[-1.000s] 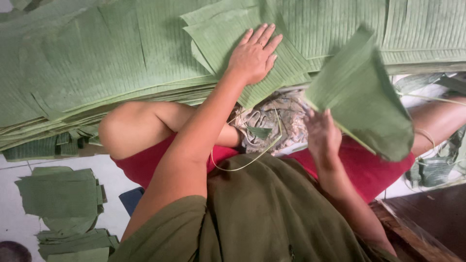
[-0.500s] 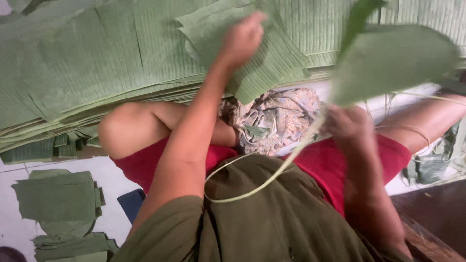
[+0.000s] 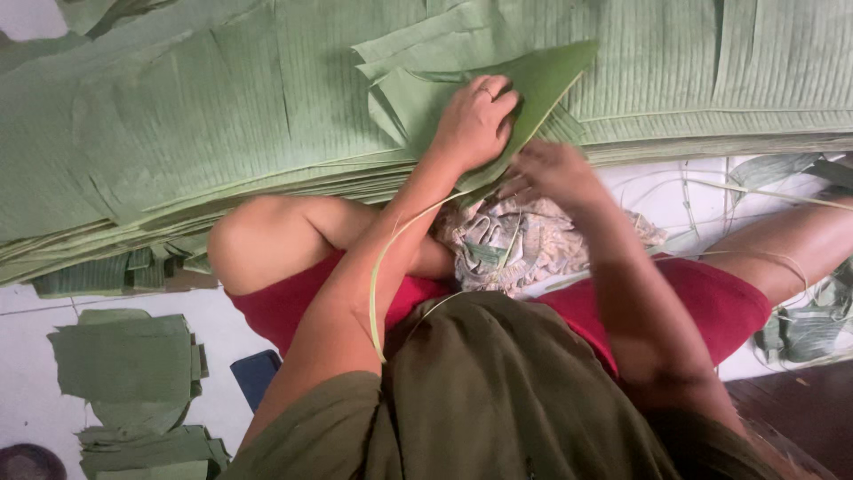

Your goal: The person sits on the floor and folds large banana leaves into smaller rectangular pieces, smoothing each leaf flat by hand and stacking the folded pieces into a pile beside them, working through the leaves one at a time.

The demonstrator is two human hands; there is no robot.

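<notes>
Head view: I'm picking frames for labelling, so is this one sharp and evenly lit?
Head view: light is soft and even, no glare or hard shadows; the stacked leaves show crisp ribs; the right hand is slightly motion-blurred, the left hand on the folded leaf sharper; lower right corner is dim.

home workshop | floor seat, stacked green leaves (image 3: pixel 222 133) (cut scraps (image 3: pixel 124 364) nearby)

Olive-green short-sleeved shirt (image 3: pixel 498 400) — red shorts (image 3: pixel 711 298) — bare forearms.

leaf stack (image 3: pixel 222 133): matt green leaf, finely ribbed
folded leaf (image 3: pixel 542 84): smoother, slight sheen
cloth (image 3: pixel 524 244): patterned fabric, crumpled
</notes>
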